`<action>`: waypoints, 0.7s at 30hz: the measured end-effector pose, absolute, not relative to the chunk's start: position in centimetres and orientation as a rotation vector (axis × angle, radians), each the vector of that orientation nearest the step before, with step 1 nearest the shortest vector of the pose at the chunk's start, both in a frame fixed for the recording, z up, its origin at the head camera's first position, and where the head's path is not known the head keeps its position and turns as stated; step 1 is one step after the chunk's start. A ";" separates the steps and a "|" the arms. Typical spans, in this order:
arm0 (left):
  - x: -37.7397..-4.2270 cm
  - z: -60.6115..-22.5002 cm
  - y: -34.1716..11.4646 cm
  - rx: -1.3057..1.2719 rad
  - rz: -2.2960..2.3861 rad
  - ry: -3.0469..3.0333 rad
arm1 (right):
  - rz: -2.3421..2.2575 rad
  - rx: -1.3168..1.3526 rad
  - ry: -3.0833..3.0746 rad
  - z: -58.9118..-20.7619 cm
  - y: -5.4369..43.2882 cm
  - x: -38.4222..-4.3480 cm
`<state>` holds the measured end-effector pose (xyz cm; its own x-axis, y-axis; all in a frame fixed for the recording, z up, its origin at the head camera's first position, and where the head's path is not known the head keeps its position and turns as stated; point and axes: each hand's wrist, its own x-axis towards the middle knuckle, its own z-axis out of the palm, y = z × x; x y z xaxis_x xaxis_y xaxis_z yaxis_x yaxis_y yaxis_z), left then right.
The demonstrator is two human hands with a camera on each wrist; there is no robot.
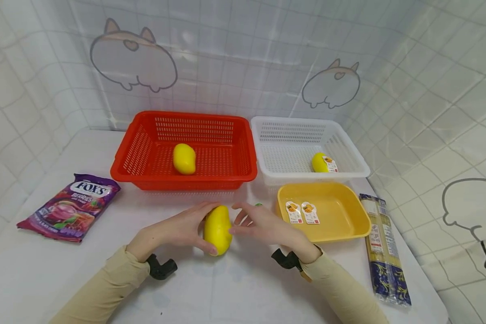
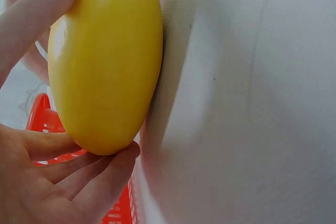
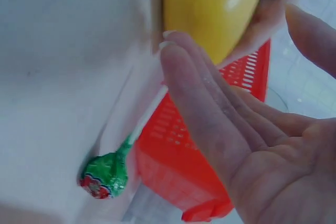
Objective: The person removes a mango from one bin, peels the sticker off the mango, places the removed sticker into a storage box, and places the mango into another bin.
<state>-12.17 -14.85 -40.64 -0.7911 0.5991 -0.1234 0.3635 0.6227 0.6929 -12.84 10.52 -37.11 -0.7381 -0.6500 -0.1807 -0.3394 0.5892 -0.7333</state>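
A smooth yellow mango (image 1: 218,230) is on the white tabletop, between the two hands. My left hand (image 1: 182,227) grips it, thumb at the near end and fingers round the far end; the left wrist view shows fingertips against the mango's underside (image 2: 107,72). To its right is my right hand (image 1: 263,225), fingers extended and loosely spread, with fingertips close to the mango's side. In the right wrist view its palm holds nothing. Just beyond this hand lies a lollipop (image 3: 105,176) in a green wrapper, mostly hidden by the hand in the head view.
At the back stand a red basket (image 1: 182,182) holding a mango (image 1: 184,159) and a white basket (image 1: 308,175) holding a labelled mango (image 1: 320,163). A yellow tub (image 1: 340,213) bears two stickers. A purple candy bag (image 1: 70,208) lies left, a noodle pack (image 1: 384,247) right.
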 end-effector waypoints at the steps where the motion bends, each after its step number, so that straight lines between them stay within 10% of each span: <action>1: -12.2 -40.7 -14.8 0.771 0.961 2.505 | -0.975 -0.792 2.387 -37.2 10.5 -12.9; 21: -12.1 -40.7 -14.7 0.727 0.945 2.504 | -0.918 -0.730 2.392 -39.3 9.0 -12.4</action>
